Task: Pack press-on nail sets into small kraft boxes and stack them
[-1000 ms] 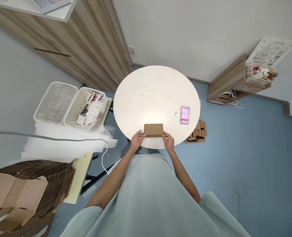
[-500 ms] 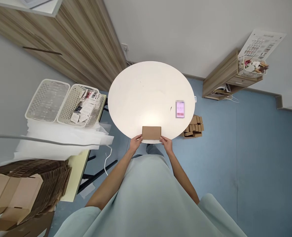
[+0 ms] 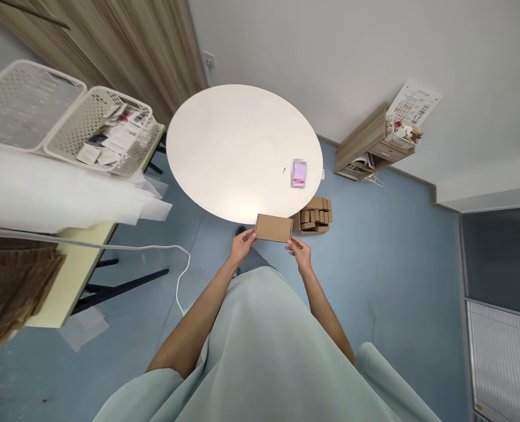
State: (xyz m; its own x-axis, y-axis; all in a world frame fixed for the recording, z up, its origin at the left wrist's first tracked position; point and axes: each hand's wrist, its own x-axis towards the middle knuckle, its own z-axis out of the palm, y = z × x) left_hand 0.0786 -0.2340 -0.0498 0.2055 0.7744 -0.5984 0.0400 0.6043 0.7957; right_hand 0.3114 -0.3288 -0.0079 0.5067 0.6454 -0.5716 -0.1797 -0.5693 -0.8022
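Observation:
A small flat brown cardboard box (image 3: 274, 228), closed, is held in front of me at the near edge of the round white table (image 3: 238, 152). My left hand (image 3: 243, 244) grips its left end between thumb and fingers. At the box's lower right corner, my right hand (image 3: 300, 252) pinches it with thumb and fingertips. The box tilts slightly, its right end lower in the picture. A phone-like thing with a blurred pink screen (image 3: 299, 174) lies on the right of the table.
Small brown boxes fill a carton (image 3: 316, 217) on the floor, right of the table. On the left, a side table (image 3: 73, 264) bears white perforated baskets (image 3: 97, 129), white sheets (image 3: 62, 190) and stacked flat cardboard (image 3: 18, 287). A white cable (image 3: 178, 287) hangs nearby. A wooden cabinet (image 3: 365, 143) stands far right.
Both hands have moved the box off the tabletop toward the right, and it has turned a little. My view has shifted right, so the table appears farther left and higher.

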